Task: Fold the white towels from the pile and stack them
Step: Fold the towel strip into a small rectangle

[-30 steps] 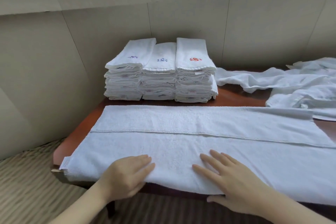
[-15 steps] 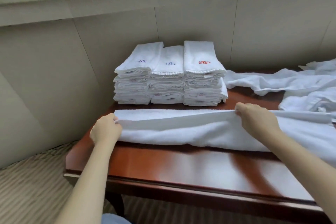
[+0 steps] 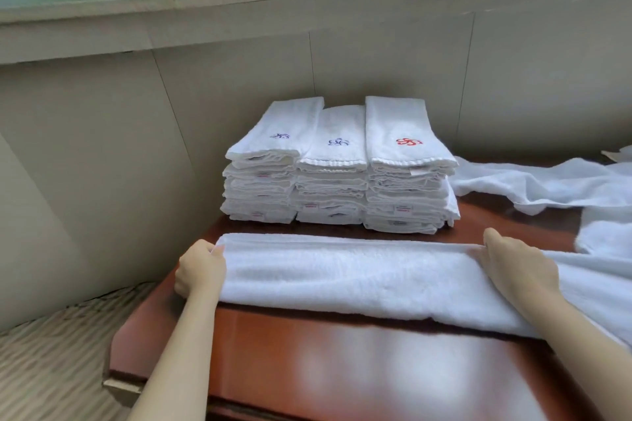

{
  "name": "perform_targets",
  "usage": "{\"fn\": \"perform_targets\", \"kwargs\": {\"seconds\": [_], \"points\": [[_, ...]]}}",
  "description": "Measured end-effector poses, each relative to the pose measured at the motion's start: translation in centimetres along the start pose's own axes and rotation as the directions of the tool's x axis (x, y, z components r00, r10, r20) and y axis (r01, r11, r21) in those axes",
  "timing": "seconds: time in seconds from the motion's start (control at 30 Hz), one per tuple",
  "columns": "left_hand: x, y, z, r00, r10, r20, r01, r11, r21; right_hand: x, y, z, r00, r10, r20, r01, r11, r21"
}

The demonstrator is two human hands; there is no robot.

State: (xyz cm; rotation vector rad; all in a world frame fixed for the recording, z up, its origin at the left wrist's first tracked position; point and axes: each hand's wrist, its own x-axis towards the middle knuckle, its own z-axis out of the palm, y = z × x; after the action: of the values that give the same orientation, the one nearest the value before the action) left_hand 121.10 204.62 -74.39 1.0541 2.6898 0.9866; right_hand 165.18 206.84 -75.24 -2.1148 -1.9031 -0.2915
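White towel (image 3: 342, 277), folded lengthwise, lies across table (image 3: 307, 359), stacks (image 3: 338, 164) at 12 o'clock. Left hand (image 3: 200, 270) and right hand (image 3: 516, 267) pinch its far edge. Risk: trailing length at 4 o'clock may drag layers askew.

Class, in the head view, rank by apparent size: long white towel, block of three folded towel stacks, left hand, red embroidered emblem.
1. long white towel
2. block of three folded white towel stacks
3. left hand, nearer the camera, so flattered
4. red embroidered flower emblem
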Motion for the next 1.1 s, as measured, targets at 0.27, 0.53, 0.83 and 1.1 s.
{"fn": "perform_targets", "kwargs": {"seconds": [0.27, 0.53, 0.83, 1.1], "points": [[2.4, 1.0, -0.7, 0.988, 0.102, 0.115, -0.108, 0.993, 0.046, 0.4, -0.1, 1.0, 0.997, 0.050, 0.061, -0.053, 0.998, 0.042], [1.8, 1.9, 0.3, 0.993, 0.041, 0.113, -0.061, 0.983, 0.176, 0.2, 0.6, 0.5, 0.999, 0.015, 0.038, -0.017, 0.998, 0.060], [-6.7, 10.9, 4.2, 0.792, 0.456, 0.405, -0.575, 0.779, 0.247, -1.6, 2.0, -1.2, 0.997, -0.016, 0.074, 0.024, 0.994, -0.110], [-17.2, 17.2, 9.8, 0.520, 0.713, 0.471, -0.829, 0.554, 0.077, -4.6, 11.5, -5.0, 0.933, 0.323, 0.160, -0.292, 0.937, -0.190]]}}
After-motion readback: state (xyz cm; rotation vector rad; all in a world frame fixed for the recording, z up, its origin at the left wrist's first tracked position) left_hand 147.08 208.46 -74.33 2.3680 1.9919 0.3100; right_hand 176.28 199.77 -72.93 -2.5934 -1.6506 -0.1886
